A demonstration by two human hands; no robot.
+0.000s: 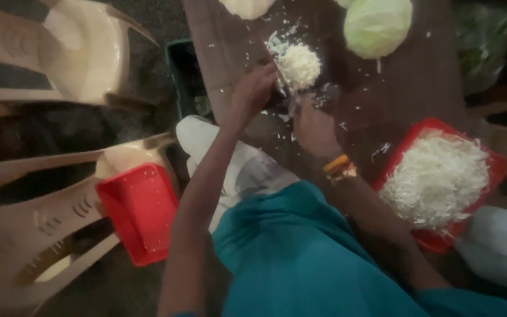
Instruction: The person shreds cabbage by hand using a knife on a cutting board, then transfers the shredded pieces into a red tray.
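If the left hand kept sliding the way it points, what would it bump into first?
Probably the pile of shredded cabbage on the board. The left hand points up and right toward it, and already looks almost touching, though the blur hides any gap.

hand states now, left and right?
Left hand: closed on something dark by the shredded cabbage, likely a knife; too blurred to confirm.
Right hand: on the board; grip cannot be told.

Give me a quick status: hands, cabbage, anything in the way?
Left hand and right hand side by side at shredded cabbage pile; grip unclear. Red tray heaped with shreds. Cabbage head close behind.
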